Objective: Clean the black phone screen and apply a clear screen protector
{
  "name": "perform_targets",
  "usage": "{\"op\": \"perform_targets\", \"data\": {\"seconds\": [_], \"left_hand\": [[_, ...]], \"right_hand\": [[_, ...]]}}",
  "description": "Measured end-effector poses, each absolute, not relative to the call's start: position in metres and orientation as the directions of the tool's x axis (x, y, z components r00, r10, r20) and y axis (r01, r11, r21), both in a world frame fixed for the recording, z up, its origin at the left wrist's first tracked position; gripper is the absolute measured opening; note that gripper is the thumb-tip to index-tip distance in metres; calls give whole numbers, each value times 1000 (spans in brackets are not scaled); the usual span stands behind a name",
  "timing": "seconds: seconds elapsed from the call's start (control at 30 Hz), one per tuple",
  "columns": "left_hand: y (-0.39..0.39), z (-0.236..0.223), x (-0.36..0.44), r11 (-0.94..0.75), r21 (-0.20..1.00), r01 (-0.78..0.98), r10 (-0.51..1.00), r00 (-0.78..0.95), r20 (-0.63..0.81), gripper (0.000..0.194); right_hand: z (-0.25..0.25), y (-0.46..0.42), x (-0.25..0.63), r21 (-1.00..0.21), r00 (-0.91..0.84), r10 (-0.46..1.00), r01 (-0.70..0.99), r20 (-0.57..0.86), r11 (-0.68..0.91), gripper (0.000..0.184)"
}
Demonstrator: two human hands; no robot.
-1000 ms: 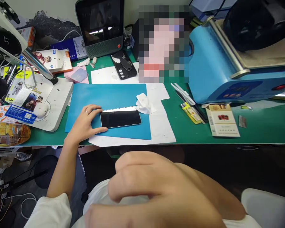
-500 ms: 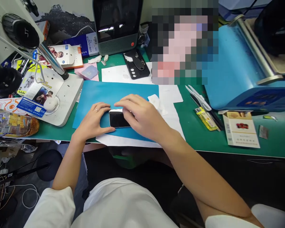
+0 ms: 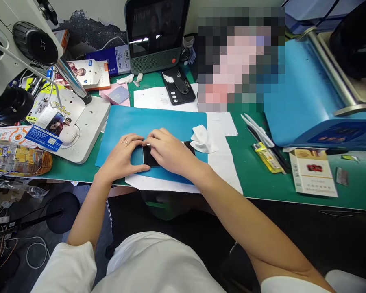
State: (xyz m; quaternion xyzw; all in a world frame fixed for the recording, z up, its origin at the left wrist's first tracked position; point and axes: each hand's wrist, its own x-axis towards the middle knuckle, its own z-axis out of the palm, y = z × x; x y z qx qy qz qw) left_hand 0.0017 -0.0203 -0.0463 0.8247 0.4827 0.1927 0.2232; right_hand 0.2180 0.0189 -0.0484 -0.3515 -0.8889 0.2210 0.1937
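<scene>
A black phone [image 3: 150, 158] lies flat on a blue mat [image 3: 158, 122] at the middle of the green bench. My left hand [image 3: 122, 156] curls round the phone's left end, thumb at its near edge and fingers at its far edge. My right hand [image 3: 170, 151] lies over the phone's middle and right part, fingers bent and pressed on the screen near the left end. Most of the phone is hidden under that hand. A crumpled white wipe [image 3: 201, 139] rests just right of the phone.
A microscope stand [image 3: 79, 122] with leaflets sits to the left, a small monitor [image 3: 157, 34] at the back, a blue roller machine [image 3: 317, 101] on the right. Tweezers [image 3: 258, 130], a yellow tool [image 3: 265, 156] and a cigarette pack [image 3: 314, 171] lie right of the mat. A black phone case [image 3: 178, 87] sits behind.
My right hand came up from my lap onto the phone and slid left along the screen. My left hand stayed on the phone's left end.
</scene>
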Motion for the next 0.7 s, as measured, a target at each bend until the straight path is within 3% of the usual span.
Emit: {"op": "perform_targets", "data": {"seconds": [0.37, 0.7], "left_hand": [[-19, -46, 1, -436, 544, 717, 880, 465, 93, 67], [-19, -45, 1, -445, 540, 715, 876, 474, 94, 67]], "right_hand": [[-52, 22, 206, -470, -699, 698, 569, 157, 675, 32], [-62, 27, 201, -427, -689, 673, 541, 268, 724, 30]]}}
